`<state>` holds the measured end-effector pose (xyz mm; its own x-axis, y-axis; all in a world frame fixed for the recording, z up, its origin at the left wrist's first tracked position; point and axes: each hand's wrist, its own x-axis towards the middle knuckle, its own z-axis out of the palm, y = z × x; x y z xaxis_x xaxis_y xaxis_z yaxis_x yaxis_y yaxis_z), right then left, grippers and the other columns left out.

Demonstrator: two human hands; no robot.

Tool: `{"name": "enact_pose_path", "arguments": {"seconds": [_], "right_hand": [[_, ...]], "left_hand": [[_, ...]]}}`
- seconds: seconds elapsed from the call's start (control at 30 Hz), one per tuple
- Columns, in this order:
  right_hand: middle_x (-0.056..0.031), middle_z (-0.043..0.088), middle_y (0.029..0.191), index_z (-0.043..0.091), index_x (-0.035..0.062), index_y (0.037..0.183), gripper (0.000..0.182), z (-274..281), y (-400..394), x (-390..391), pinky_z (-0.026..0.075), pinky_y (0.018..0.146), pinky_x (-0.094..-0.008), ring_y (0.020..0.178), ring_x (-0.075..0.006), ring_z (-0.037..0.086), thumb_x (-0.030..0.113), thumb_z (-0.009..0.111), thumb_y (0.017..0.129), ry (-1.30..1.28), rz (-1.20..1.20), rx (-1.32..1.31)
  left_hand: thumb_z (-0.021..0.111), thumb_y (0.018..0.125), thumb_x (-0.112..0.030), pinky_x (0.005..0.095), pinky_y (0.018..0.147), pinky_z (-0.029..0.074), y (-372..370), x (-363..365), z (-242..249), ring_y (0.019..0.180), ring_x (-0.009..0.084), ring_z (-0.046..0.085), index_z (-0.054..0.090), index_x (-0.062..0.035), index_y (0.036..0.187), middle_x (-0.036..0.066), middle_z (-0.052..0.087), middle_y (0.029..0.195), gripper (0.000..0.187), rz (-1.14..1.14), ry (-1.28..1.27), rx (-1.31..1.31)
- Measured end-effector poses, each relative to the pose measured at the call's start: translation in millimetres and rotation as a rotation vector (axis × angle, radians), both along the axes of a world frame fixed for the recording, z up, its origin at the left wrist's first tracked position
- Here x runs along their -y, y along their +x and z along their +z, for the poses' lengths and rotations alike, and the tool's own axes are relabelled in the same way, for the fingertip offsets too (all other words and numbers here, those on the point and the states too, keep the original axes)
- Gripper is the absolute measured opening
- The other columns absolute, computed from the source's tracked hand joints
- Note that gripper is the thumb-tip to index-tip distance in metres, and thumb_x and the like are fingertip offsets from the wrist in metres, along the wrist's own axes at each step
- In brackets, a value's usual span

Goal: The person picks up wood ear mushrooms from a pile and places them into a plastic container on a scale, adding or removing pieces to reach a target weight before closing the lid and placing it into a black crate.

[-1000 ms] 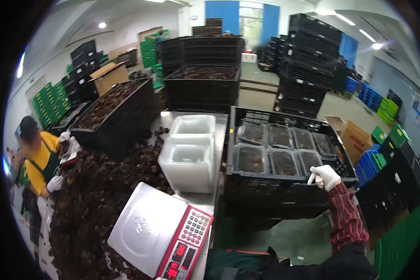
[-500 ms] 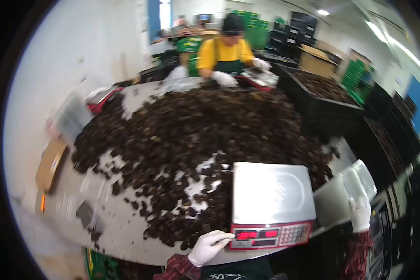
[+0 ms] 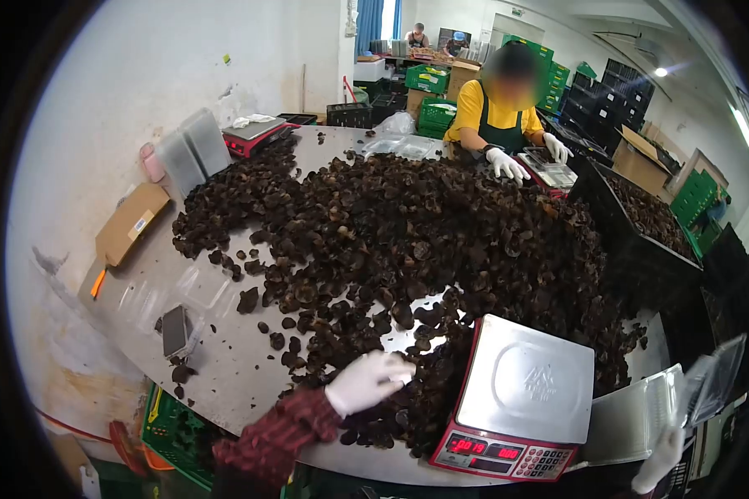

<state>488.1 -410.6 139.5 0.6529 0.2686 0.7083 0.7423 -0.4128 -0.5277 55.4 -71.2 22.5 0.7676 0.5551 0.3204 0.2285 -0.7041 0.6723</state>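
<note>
A big heap of dark dried mushrooms (image 3: 408, 224) covers the metal table (image 3: 225, 378). My left hand (image 3: 366, 381), in a white glove with a red plaid sleeve, lies on the heap's near edge with its fingers curled down into the mushrooms. Just to its right stands a digital scale (image 3: 524, 391) with a bare steel pan and a red display. My right hand (image 3: 662, 461), also gloved, is at the bottom right, gripping the near end of a clear plastic tray (image 3: 714, 382) tilted up over a stack of white trays (image 3: 628, 420).
A person in a yellow shirt and green apron (image 3: 499, 116) works at the table's far side with gloved hands. A black crate of mushrooms (image 3: 641, 224) stands at the right. A second scale (image 3: 254, 133), clear boxes (image 3: 193, 150) and a cardboard box (image 3: 131, 223) sit along the left edge.
The view has swung from the crate of filled trays to the table. My left hand went from beside the scale onto the mushrooms. My right hand lifted a clear tray off the stack.
</note>
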Motion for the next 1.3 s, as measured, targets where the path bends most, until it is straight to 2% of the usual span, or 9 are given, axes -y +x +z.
{"name": "enact_pose_path", "arguments": {"seconds": [0.13,0.23,0.37,0.53,0.73,0.87,1.0,1.17,1.3], "right_hand": [[-0.0148,0.058,0.074,0.063,0.0051,0.090,0.014,-9,-91,-45,0.048,0.060,-0.0398,0.070,-0.0310,0.059,0.012,0.067,0.079,-0.648,0.361,0.319],[-0.0125,0.054,0.070,0.061,0.0048,0.087,0.022,-43,-121,-81,0.045,0.059,-0.0387,0.066,-0.0300,0.055,0.009,0.075,0.071,-0.590,0.728,0.384],[-0.0122,0.054,0.074,0.061,0.0044,0.092,0.041,-31,-151,-105,0.044,0.058,-0.0374,0.066,-0.0294,0.053,0.018,0.085,0.062,-0.657,0.841,0.153],[-0.0117,0.056,0.074,0.066,0.0039,0.097,0.028,-9,-115,-89,0.048,0.060,-0.0360,0.066,-0.0289,0.056,0.010,0.078,0.072,-0.513,0.459,0.246],[-0.0119,0.062,0.078,0.066,-0.0014,0.089,0.013,-18,-104,-81,0.048,0.064,-0.0341,0.070,-0.0236,0.059,0.009,0.069,0.083,-0.317,0.273,0.116],[-0.0114,0.062,0.078,0.066,-0.0019,0.088,0.015,-36,-103,-72,0.048,0.066,-0.0338,0.070,-0.0230,0.059,0.013,0.067,0.086,-0.311,0.201,0.031],[-0.0053,0.046,0.073,0.055,-0.0046,0.084,0.012,-63,-90,-63,0.038,0.058,-0.0276,0.065,-0.0153,0.044,0.005,0.059,0.090,-0.283,0.217,0.009],[-0.0066,0.045,0.070,0.055,-0.0031,0.083,0.012,-52,-81,-51,0.037,0.057,-0.0294,0.061,-0.0173,0.043,0.004,0.058,0.091,-0.269,0.117,-0.059],[-0.0059,0.046,0.070,0.059,-0.0030,0.085,0.010,-55,-73,-49,0.037,0.056,-0.0271,0.059,-0.0153,0.042,0.005,0.059,0.090,-0.193,0.094,-0.253]], "left_hand": [[0.069,0.076,-0.025,0.0452,0.102,0.036,48,-97,-6,0.121,0.0379,0.044,0.053,-0.0214,0.130,0.018,0.047,0.132,0.057,0.252,0.250,-0.123],[0.068,0.077,-0.041,0.0638,0.104,0.023,80,-150,-6,0.135,0.0452,0.021,0.042,-0.0363,0.137,0.018,0.022,0.150,0.065,0.545,0.212,-0.383],[0.065,0.076,-0.048,0.0589,0.096,0.034,90,-143,-21,0.125,0.0396,0.037,0.058,-0.0303,0.121,0.009,0.046,0.129,0.048,0.457,0.090,-0.582],[0.063,0.079,-0.034,0.0471,0.078,0.045,52,-40,-27,0.119,0.0322,0.041,0.063,-0.0174,0.099,0.009,0.050,0.121,0.027,0.193,0.480,-0.497],[0.059,0.087,-0.025,0.0403,0.088,0.049,-14,17,-4,0.109,0.0305,0.055,0.062,-0.0160,0.114,0.011,0.054,0.127,0.028,-0.221,0.060,-0.206],[0.061,0.079,-0.011,0.0388,0.085,0.049,-51,-47,13,0.095,0.0304,0.060,0.066,-0.0096,0.103,0.012,0.065,0.100,0.025,0.233,0.227,-0.185],[0.072,0.070,-0.016,0.0441,0.090,0.045,-94,-118,-34,0.108,0.0315,0.051,0.062,-0.0196,0.113,0.011,0.052,0.120,0.044,0.853,0.390,-0.444],[0.060,0.066,0.008,0.0326,0.073,0.049,-98,-125,-38,0.081,0.0267,0.062,0.064,-0.0040,0.078,0.009,0.060,0.082,0.017,0.718,0.197,-0.087],[0.064,0.072,0.002,0.0331,0.076,0.049,-50,-58,10,0.084,0.0253,0.060,0.067,-0.0066,0.084,0.007,0.061,0.089,0.015,0.408,0.048,0.013]]}}
